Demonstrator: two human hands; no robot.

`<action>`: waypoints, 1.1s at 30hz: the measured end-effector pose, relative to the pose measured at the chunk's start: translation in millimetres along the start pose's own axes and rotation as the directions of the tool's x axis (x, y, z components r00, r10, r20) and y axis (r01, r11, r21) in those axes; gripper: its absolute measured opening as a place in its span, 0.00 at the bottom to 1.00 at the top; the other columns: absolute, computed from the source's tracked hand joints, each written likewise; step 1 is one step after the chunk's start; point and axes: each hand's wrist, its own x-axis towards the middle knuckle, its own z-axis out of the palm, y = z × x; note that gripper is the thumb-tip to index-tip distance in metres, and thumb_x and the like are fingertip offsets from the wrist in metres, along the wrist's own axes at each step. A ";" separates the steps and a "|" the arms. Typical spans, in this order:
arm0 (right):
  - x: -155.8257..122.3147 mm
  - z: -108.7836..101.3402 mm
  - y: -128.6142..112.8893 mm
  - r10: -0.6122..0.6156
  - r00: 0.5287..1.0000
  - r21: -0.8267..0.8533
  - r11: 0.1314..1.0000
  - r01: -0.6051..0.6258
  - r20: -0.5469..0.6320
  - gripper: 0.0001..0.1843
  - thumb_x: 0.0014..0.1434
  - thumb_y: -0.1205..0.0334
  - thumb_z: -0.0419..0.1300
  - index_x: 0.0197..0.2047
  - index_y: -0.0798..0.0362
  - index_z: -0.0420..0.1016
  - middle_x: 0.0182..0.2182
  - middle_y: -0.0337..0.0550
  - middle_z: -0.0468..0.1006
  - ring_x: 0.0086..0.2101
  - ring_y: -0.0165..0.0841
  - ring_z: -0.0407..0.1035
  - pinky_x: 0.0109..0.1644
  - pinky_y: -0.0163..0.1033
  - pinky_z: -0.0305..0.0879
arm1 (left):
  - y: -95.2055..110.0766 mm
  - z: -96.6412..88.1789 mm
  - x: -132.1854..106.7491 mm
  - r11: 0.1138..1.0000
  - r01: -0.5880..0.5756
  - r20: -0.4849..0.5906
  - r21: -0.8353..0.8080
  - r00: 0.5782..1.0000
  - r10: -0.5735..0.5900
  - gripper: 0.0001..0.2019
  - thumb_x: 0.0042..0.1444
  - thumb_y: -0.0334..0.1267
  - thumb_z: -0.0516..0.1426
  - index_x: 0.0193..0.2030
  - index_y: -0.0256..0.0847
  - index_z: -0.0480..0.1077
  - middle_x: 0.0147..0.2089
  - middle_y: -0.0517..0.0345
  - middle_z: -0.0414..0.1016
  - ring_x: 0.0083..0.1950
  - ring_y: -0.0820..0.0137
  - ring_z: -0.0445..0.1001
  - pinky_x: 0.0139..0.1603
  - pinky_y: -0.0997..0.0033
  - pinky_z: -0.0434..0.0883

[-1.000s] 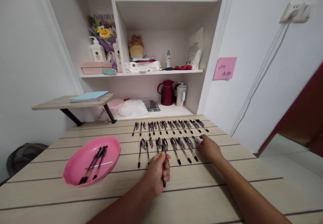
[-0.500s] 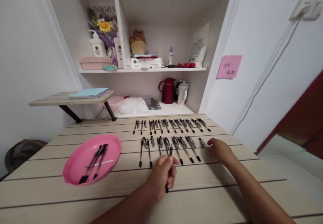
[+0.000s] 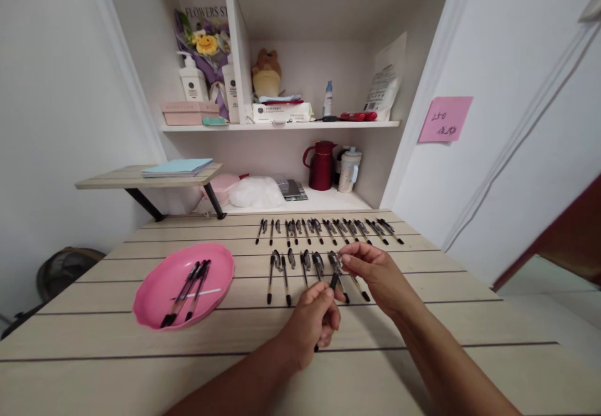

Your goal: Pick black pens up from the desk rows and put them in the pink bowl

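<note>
while the left hand (image 3: 312, 319) is clamped around one black pen (image 3: 333, 280), the right hand (image 3: 380, 272) has thumb and forefinger drawn close just beside it; any grip there cannot be told. beyond the hands: two rows, pens (image 3: 271, 280) and caps (image 3: 292, 258), on tabletop (image 3: 117, 381). left of the left hand: pink dish (image 3: 153, 288), further pens (image 3: 198, 292) inside.

Soft light, faint shadows, stretched edges
</note>
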 end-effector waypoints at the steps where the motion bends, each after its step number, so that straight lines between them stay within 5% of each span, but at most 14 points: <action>1: 0.2 -0.3 -0.2 -0.006 1.000 -0.003 1.000 0.006 -0.016 0.12 0.41 0.57 0.66 0.30 0.53 0.74 0.23 0.38 0.72 0.24 0.27 0.62 0.28 0.34 0.56 | 0.0 -0.3 0.2 1.000 -0.003 0.000 0.000 1.000 0.003 0.18 0.52 0.53 0.52 0.36 0.38 0.60 0.18 0.69 0.60 0.11 0.86 0.45 0.11 0.82 0.43; 22: -10.6 1.4 0.5 0.073 0.993 -0.010 0.997 -0.072 0.094 0.19 0.40 0.57 0.68 0.36 0.53 0.72 0.22 0.34 0.70 0.23 0.25 0.60 0.29 0.34 0.56 | 0.3 3.1 -2.6 0.998 0.003 -0.047 0.062 0.999 0.000 0.16 0.52 0.51 0.51 0.35 0.38 0.62 0.17 0.70 0.59 0.11 0.85 0.44 0.13 0.80 0.42; 30: -13.5 6.1 -4.3 0.080 0.993 -0.027 0.997 -0.078 0.089 0.19 0.39 0.57 0.68 0.35 0.53 0.70 0.19 0.33 0.68 0.21 0.25 0.58 0.27 0.34 0.54 | -2.9 2.1 -1.9 0.889 -0.196 -0.155 0.414 0.947 0.281 0.11 0.54 0.43 0.50 0.32 0.36 0.66 0.16 0.66 0.60 0.18 0.80 0.55 0.20 0.79 0.52; 33: -14.8 2.8 -6.4 0.057 0.992 -0.014 0.998 -0.056 0.113 0.21 0.40 0.58 0.67 0.38 0.52 0.69 0.22 0.34 0.70 0.22 0.26 0.60 0.30 0.35 0.56 | -1.3 1.8 -3.6 0.933 -0.159 -0.097 0.321 0.975 0.200 0.12 0.55 0.44 0.50 0.33 0.37 0.65 0.16 0.67 0.59 0.15 0.81 0.51 0.18 0.79 0.50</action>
